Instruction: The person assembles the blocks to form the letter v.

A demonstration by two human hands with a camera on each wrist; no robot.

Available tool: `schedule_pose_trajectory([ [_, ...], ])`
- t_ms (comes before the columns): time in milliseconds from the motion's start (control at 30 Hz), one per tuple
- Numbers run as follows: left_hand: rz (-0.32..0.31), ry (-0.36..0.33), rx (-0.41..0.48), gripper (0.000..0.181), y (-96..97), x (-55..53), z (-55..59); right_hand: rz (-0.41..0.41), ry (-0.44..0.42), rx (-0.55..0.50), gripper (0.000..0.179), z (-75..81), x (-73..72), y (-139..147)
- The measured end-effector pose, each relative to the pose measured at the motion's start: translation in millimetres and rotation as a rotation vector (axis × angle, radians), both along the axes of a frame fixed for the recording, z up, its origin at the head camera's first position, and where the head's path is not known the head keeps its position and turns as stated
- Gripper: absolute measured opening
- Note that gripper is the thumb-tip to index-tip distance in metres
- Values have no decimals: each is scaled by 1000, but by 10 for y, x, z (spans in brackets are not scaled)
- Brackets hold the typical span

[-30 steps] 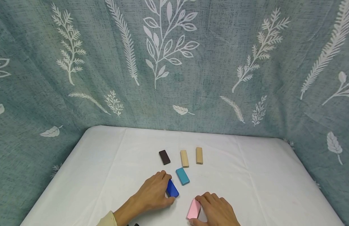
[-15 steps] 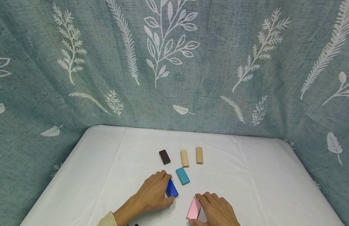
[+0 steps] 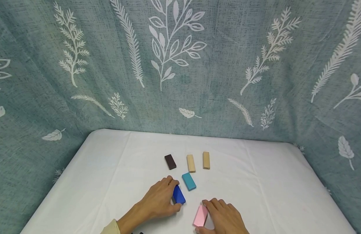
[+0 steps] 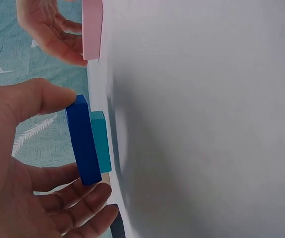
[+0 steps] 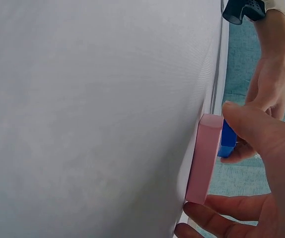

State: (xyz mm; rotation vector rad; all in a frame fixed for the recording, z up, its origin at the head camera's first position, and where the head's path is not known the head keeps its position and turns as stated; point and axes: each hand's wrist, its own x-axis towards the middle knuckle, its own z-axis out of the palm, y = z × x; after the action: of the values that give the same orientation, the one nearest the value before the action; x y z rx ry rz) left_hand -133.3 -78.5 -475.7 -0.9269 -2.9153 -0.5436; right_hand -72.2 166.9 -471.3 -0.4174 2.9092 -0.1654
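Observation:
My left hand (image 3: 158, 200) pinches a blue rectangular block (image 3: 179, 194) by its ends, thumb at the near end and fingers at the far end. In the left wrist view the blue block (image 4: 84, 141) looks slightly off the white cloth. To the right and closer to me, my right hand (image 3: 224, 216) grips a pink block (image 3: 200, 215) the same way, seen in the right wrist view as a pink slab (image 5: 205, 158) between thumb and fingertips. A teal block (image 3: 189, 181) lies just beyond the blue one, untouched.
Farther back lie a dark brown block (image 3: 170, 162) and two pale wooden blocks, one left (image 3: 191, 163) and one right (image 3: 206, 160). White cloth (image 3: 133, 156) covers the table. A green leaf-patterned curtain (image 3: 209, 81) hangs behind it.
The blue block and my left fingertips have shifted very slightly to the right over the last half second. Everything else keeps its place.

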Motion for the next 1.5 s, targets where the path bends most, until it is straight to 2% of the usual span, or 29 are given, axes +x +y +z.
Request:
schedule_pose_trajectory([
  [200, -19, -56, 9, 63, 0, 24, 38, 20, 27, -2, 93, -2, 9, -7],
  [333, -54, -89, 1, 64, 6, 48, 66, 18, 29, -2, 90, 4, 7, -16],
  [500, -97, -82, -9, 65, 13, 73, 76, 3, 13, 2, 88, 7, -9, -26],
  [733, -122, -111, -15, 66, 34, 104, 91, -8, 4, -5, 90, 2, -17, -34],
  [1100, -168, -106, -38, 66, 83, 154, 98, 36, 90, -18, 91, -16, 27, -16],
  [1500, -220, -121, -41, 63, 145, 219, 98, 40, 103, -12, 93, -23, 39, -25],
])
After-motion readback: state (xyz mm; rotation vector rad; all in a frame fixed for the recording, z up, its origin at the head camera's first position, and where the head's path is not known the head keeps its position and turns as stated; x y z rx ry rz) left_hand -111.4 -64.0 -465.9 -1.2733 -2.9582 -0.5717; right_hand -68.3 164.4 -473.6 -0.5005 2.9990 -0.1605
